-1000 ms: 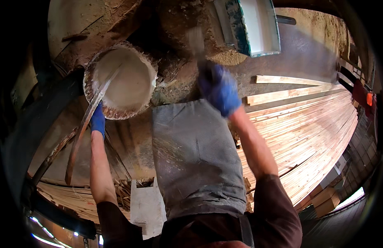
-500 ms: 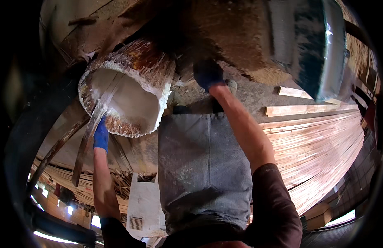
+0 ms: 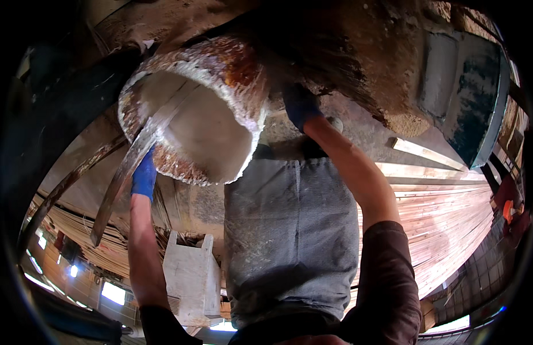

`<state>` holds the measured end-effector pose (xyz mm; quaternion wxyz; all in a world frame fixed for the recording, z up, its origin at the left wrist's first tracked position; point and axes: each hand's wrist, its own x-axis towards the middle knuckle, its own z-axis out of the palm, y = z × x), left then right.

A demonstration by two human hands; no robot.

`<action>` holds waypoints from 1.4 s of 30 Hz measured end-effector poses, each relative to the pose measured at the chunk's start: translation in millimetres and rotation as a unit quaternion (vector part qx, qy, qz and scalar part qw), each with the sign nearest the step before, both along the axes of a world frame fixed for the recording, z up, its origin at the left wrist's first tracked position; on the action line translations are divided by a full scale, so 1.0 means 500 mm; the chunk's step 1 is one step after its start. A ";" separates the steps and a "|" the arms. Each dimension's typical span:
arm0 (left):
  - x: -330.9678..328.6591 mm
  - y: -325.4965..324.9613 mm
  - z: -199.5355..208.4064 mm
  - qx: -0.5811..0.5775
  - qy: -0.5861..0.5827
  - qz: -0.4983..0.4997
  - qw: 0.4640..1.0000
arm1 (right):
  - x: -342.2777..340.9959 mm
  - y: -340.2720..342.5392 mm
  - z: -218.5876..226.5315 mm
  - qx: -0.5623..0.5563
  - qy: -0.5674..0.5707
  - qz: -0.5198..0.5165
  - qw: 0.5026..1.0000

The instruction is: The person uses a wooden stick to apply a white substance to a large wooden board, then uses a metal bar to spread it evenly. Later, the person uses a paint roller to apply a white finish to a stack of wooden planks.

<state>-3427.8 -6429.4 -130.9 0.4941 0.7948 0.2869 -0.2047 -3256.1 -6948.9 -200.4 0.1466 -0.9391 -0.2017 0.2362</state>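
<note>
A tub-like vessel [image 3: 243, 69] crusted in white and brown is tilted with its mouth toward me. Inside is a smooth pale grey-white mass, and a flat wooden stick [image 3: 118, 183] slants out over the near left rim. My left hand [image 3: 144, 175], in a blue glove, is against the vessel's near left side, just right of the stick. Its fingers are hidden behind the stick and rim. Right of the vessel, my right hand [image 3: 301, 108] reaches into shadow in a dark blue glove. Its fingers are lost in the dark, so what it touches cannot be made out.
Long pale boards [image 3: 433, 224] lie stacked at the right, with a loose plank [image 3: 428, 154] beyond them. A worn dark green and grey machine part [image 3: 479, 92] stands at the upper right. Another dark bar [image 3: 71, 181] leans at the left. A whitish box [image 3: 189, 273] is low left of my grey apron [image 3: 289, 230].
The vessel with its stick has shifted right and slightly up in the picture, with both hands keeping near it. The machine part appears farther right and lower as the view has turned.
</note>
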 end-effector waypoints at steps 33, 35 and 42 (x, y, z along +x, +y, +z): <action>0.249 -0.256 0.154 0.200 -0.050 0.041 0.978 | -0.002 -0.091 0.557 0.420 0.344 -0.469 0.697; 0.246 -0.254 0.143 0.218 -0.065 0.025 0.973 | -0.087 -0.037 0.510 0.508 0.314 -0.505 0.624; 0.220 -0.234 0.133 0.211 -0.054 -0.010 0.976 | -0.171 -0.031 0.698 0.388 0.377 -0.467 0.699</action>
